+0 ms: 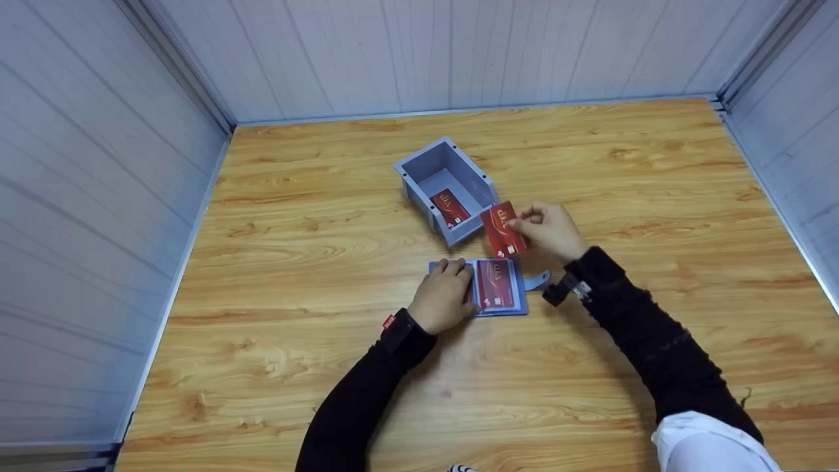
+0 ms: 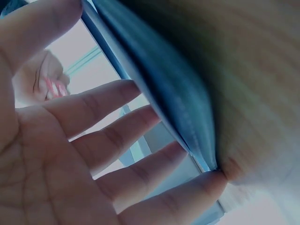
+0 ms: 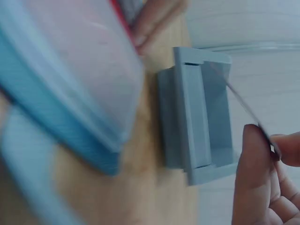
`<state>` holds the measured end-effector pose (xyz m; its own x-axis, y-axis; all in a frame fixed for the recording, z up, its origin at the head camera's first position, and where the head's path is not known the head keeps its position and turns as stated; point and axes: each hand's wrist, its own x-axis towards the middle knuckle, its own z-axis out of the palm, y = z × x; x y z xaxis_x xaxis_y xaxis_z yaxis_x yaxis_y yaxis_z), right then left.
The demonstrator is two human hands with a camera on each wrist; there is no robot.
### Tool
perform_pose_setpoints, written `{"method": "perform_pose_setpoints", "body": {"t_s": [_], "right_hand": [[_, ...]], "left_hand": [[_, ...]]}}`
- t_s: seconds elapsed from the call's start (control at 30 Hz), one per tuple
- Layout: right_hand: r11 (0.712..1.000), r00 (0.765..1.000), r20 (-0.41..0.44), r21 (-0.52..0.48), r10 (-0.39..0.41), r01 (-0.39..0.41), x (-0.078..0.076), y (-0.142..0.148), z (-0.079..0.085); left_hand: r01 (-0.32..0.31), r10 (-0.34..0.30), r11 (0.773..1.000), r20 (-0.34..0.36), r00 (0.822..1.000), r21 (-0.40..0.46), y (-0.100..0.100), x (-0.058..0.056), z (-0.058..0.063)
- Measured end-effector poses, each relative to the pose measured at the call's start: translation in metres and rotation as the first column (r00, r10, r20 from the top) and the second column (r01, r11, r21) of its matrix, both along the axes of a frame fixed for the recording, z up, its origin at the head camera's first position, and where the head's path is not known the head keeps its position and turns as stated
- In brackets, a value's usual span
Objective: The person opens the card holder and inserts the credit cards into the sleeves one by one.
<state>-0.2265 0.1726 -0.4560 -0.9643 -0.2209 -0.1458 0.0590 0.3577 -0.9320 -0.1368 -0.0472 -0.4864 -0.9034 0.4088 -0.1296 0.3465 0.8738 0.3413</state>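
Observation:
A blue card holder [image 1: 523, 303] lies spread on the wooden table, a red card [image 1: 496, 283] showing in its clear sleeve. My left hand [image 1: 442, 298] rests on its left side; in the left wrist view the fingers [image 2: 105, 105] are nearly straight, their tips touching the holder's edge [image 2: 173, 93]. Above the holder, my right hand [image 1: 550, 229] pinches another red card [image 1: 498, 233] between thumb and fingers. That card appears edge-on in the right wrist view [image 3: 243, 105]. Just beyond stands a grey bin [image 1: 468, 172] with a red card [image 1: 449, 206] inside.
A strap with a rounded end [image 1: 537, 281] sticks out from the holder's right side. Pale panel walls [image 1: 419, 59] enclose the table [image 1: 295, 216] at the back and on both sides. The bin's low front edge faces the holder.

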Motion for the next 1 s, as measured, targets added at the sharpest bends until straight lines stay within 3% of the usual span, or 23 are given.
{"method": "perform_pose_setpoints", "body": {"t_s": [0.37, 0.7, 0.8, 0.93, 1.0], "right_hand": [[0.998, 0.992, 0.128, -0.057, 0.008, 0.0, 0.019, 0.018, -0.033], [0.98, 0.978, 0.21, -0.19, -0.017, 0.057, 0.021, 0.022, -0.044], [0.975, 0.977, 0.214, -0.21, -0.02, 0.066, 0.02, 0.023, -0.046], [0.971, 0.975, 0.22, -0.222, -0.039, 0.088, 0.021, 0.024, -0.046], [0.972, 0.974, 0.224, -0.215, -0.043, 0.092, 0.021, 0.024, -0.045]], "left_hand": [[-0.01, 0.01, 1.0, 0.018, 1.0, 0.009, 0.001, 0.001, 0.001], [-0.032, 0.033, 0.999, 0.03, 0.999, -0.012, 0.003, 0.002, 0.005], [-0.044, 0.044, 0.999, -0.017, 0.999, -0.007, 0.009, 0.003, 0.01], [-0.021, 0.023, 1.0, -0.144, 0.989, 0.011, 0.024, 0.003, 0.015], [-0.008, 0.01, 1.0, -0.163, 0.987, 0.011, 0.032, 0.002, 0.017]]}}
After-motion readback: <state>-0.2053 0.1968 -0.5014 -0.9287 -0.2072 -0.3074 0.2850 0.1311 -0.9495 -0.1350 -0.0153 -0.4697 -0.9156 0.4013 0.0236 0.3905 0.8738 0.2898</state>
